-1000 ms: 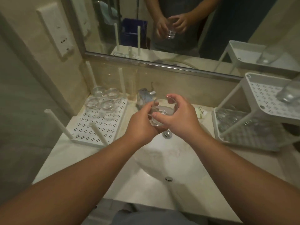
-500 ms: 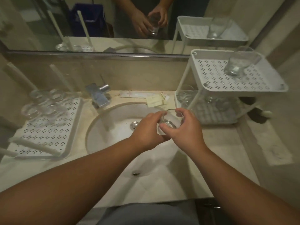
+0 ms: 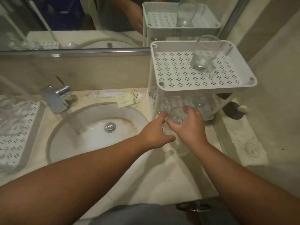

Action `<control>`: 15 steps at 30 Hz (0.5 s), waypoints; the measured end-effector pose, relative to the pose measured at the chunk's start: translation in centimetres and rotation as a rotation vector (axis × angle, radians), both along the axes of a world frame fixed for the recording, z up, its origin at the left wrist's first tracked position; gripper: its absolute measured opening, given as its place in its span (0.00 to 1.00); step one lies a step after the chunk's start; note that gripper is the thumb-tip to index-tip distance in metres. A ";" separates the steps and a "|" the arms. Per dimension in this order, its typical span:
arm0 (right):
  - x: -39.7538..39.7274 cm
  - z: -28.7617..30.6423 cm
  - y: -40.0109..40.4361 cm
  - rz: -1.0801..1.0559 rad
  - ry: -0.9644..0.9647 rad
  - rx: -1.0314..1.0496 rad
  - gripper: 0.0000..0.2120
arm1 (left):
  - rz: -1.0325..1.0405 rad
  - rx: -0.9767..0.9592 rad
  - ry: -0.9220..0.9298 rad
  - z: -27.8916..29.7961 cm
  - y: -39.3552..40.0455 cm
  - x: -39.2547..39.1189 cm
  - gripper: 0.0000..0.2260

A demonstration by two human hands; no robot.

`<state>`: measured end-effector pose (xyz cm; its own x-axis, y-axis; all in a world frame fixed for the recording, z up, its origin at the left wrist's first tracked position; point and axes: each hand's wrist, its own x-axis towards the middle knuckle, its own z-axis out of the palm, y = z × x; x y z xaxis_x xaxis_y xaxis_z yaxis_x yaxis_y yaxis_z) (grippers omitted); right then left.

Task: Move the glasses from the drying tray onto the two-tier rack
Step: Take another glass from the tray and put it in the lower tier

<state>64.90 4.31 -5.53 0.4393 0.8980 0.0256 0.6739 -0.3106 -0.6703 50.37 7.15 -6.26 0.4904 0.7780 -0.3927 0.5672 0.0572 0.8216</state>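
Right hand (image 3: 190,127) grips a glass (image 3: 177,115) tipped on its side at the rack's (image 3: 204,88) lower shelf; left hand (image 3: 154,132), fingers loosely extended, touches its base. Beyond, paper packets (image 3: 128,99), print unreadable. Another glass (image 3: 203,54) stands on top.

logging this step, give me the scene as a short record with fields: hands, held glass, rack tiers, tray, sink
right hand: grips a clear glass from above
left hand: fingertips touch the glass, not curled round it
held glass: at the front edge of the rack's lower tier
rack top tier: one glass standing near the back right
rack lower tier: several glasses, count unclear
drying tray: at far left, a few glasses on it, blurred
sink: between tray and rack, tap behind it
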 end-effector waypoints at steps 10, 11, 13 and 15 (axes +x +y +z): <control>5.0 -3.5 4.5 0.001 -0.069 -0.112 0.40 | 0.047 -0.017 0.137 -0.9 1.6 2.0 0.38; 5.1 -3.8 5.0 -0.002 -0.078 -0.131 0.40 | 0.019 0.017 0.198 -0.9 1.9 1.8 0.36; 5.3 -4.4 5.8 -0.004 -0.086 -0.164 0.39 | -0.046 0.106 0.357 -0.8 2.4 1.6 0.32; 5.5 -5.0 6.6 0.011 -0.090 -0.184 0.37 | -0.075 0.188 0.506 -0.8 2.7 1.3 0.30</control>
<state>70.39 10.87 -10.51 0.4325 0.8960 -0.1006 0.7328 -0.4143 -0.5398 51.64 9.88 -7.10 0.3331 0.8275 -0.4520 0.8913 -0.1201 0.4372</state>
